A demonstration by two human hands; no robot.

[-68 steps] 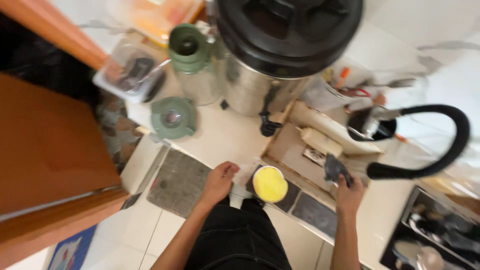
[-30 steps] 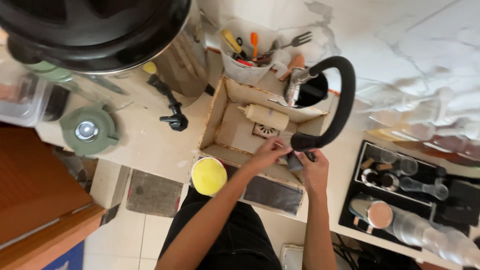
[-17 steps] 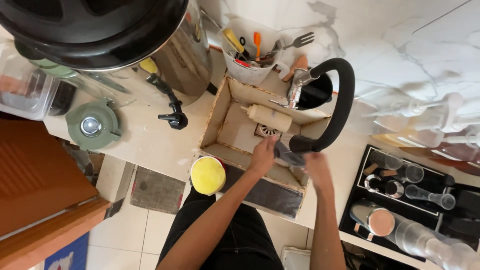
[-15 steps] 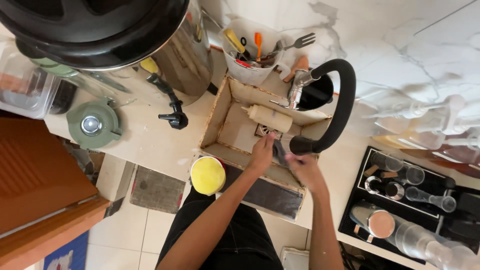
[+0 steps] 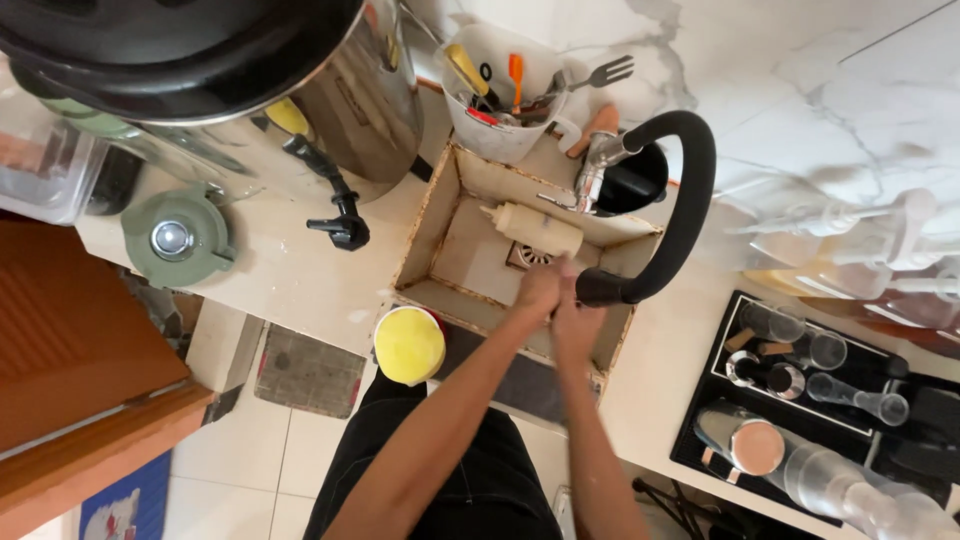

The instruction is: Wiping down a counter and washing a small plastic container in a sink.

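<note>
Both my hands are pressed together over the small square sink (image 5: 437, 228), right at the spout end of the black curved faucet hose (image 5: 692, 190). My left hand (image 5: 538, 290) is curled against my right hand (image 5: 574, 322); both are blurred and I cannot make out anything between them. Just behind my hands, a cream squeeze bottle (image 5: 532, 229) lies on its side in the basin beside the drain (image 5: 527, 257). A round yellow sponge-like thing (image 5: 408, 345) sits in a red-rimmed dish at the sink's front left corner.
A large steel urn with a black lid and tap (image 5: 345, 95) stands at the left. A white utensil holder (image 5: 498, 95) is behind the sink. A green blender lid (image 5: 176, 238) lies on the counter, and a black tray with glasses (image 5: 800, 385) sits at the right.
My right hand has come in from beside the faucet to meet my left hand over the basin. The dark object seen earlier in my right hand no longer shows.
</note>
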